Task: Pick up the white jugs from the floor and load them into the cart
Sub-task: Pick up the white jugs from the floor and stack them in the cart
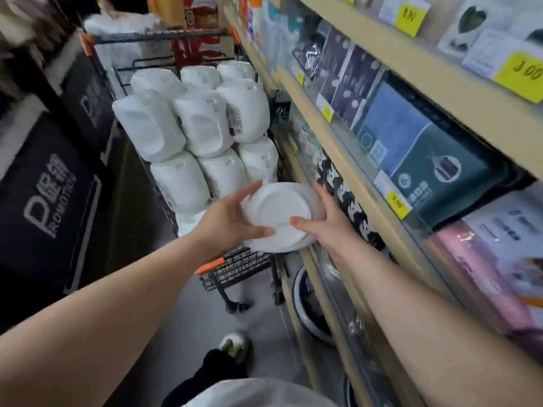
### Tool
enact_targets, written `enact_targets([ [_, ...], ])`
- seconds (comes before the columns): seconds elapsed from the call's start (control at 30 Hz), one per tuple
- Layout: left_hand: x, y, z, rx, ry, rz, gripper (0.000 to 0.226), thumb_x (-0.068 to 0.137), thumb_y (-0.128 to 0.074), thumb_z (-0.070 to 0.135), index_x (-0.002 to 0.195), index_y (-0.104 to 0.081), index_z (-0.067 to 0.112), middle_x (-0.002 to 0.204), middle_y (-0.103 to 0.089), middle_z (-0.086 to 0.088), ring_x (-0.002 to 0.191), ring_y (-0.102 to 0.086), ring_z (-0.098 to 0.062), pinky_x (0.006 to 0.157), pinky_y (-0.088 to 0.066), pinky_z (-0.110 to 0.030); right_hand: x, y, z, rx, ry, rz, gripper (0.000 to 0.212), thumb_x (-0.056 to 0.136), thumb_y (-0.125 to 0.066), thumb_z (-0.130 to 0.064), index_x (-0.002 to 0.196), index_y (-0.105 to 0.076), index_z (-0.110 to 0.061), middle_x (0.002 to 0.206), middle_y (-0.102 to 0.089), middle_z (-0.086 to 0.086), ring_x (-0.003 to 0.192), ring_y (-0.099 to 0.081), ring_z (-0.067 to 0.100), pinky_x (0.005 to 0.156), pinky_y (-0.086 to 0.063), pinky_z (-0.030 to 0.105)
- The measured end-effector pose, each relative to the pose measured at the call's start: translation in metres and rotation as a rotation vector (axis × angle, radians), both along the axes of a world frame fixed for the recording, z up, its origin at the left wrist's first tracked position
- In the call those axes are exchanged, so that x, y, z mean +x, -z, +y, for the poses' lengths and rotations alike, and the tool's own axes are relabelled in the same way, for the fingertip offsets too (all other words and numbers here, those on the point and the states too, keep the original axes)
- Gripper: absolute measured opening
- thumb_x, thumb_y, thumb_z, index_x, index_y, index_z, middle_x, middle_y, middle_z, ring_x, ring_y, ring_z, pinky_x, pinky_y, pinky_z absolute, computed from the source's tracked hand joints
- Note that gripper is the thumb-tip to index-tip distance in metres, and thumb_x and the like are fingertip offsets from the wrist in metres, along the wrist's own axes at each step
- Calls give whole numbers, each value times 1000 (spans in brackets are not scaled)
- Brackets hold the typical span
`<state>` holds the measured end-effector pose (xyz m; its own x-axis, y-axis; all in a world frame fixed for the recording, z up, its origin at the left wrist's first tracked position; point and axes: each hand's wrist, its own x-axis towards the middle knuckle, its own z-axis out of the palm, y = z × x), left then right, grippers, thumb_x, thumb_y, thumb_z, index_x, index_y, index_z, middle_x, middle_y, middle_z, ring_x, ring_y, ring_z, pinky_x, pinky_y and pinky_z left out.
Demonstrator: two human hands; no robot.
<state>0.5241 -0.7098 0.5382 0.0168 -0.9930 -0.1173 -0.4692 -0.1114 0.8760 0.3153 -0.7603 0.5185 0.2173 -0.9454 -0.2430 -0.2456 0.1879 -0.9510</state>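
Shelves point(440, 74) run the whole right side, their tan edges slanting toward you and crowding the aisle. Black banners point(47, 201) wall off the left. Between them sits a narrow lane of grey floor point(188, 318), and the cart point(238, 270) takes most of its width, its right side just beside the shelf edge.

The stack point(202, 124) of white jugs rises well above the cart's rim in tiers. Those on the left overhang the wire side, and those on the right come close to the shelf.

Your jug point(279, 215) is off the floor, base toward you, over the cart's near end and just below the lowest tier. It is near the shelf edge on the right.

Your left hand point(226, 221) grips its left side, thumb across the base. Your right hand point(329, 221) grips the right side, thumb on the base, fingers hidden behind.

One shoe point(235, 345) shows on the floor behind the cart's wheels.
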Motion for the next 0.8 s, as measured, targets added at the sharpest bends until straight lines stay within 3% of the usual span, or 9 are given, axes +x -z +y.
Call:
enact_targets([
  [0.03, 8, 5, -20, 6, 24, -28, 92, 65, -88, 35, 142, -39, 47, 119, -50, 24, 107, -51, -3, 90, -40, -15, 7, 6, -15, 12, 10, 14, 104, 70, -85, -19, 151, -23, -40, 151, -33, -3, 133, -39, 23, 108, -40, 52],
  [0.1, 23, 13, -59, 50, 71, -66, 90, 67, -87, 37, 141, -38, 48, 112, -50, 22, 105, -49, -6, 90, -37, -18, 21, 16, -43, 43, 42, 30, 106, 67, -86, -24, 149, -23, -43, 150, -35, -3, 133, -39, 24, 107, -40, 55],
  [0.2, 43, 26, -107, 109, 133, -103, 89, 69, -86, 34, 142, -36, 47, 101, -54, 13, 85, -53, -7, 76, -40, -12, 38, 29, -77, 43, 54, 135, 99, 72, -83, -26, 150, -23, -37, 148, -36, -1, 131, -39, 22, 107, -39, 49],
  [0.27, 54, 37, -130, 135, 164, -122, 88, 70, -86, 33, 142, -36, 47, 99, -56, 10, 80, -54, -3, 67, -39, -2, 47, 38, -93, 40, 72, 206, 95, 73, -82, -27, 149, -26, -34, 147, -33, -2, 127, -37, 17, 105, -38, 40],
  [0.33, 61, 49, -146, 136, 181, -146, 89, 69, -87, 31, 142, -37, 46, 98, -55, 15, 80, -55, 1, 66, -37, 1, 54, 47, -107, 53, 79, 241, 93, 74, -82, -25, 147, -26, -35, 146, -32, -3, 122, -34, 13, 100, -36, 37],
  [0.47, 74, 76, -163, 122, 183, -205, 90, 66, -89, 30, 136, -38, 54, 119, -55, 14, 109, -52, -7, 88, -36, -17, 62, 62, -123, 109, 67, 305, 95, 73, -83, -22, 144, -22, -38, 147, -31, 0, 130, -36, 22, 104, -36, 40],
  [0.6, 81, 94, -169, 98, 372, -436, 75, 77, -80, 30, 137, -41, 51, 110, -69, 9, 99, -63, -13, 90, -44, -27, 60, 80, -125, 174, 56, 379, 96, 74, -80, -4, 141, -21, -41, 149, -32, 5, 134, -37, 28, 110, -36, 46],
  [0.73, 81, 100, -177, 125, 401, -430, 65, 77, -75, 48, 132, -43, 58, 117, -68, 7, 102, -63, -13, 93, -48, -33, 60, 80, -127, 154, 69, 465, 94, 75, -78, -3, 145, -28, -40, 151, -35, 2, 136, -37, 26, 108, -35, 40],
  [0.8, 79, 99, -178, 95, 404, -423, 61, 76, -74, 51, 132, -50, 51, 118, -65, 5, 95, -62, -14, 91, -49, -35, 60, 74, -125, 150, 76, 461, 89, 78, -77, -8, 148, -30, -37, 152, -35, 0, 137, -36, 24, 106, -34, 34],
])
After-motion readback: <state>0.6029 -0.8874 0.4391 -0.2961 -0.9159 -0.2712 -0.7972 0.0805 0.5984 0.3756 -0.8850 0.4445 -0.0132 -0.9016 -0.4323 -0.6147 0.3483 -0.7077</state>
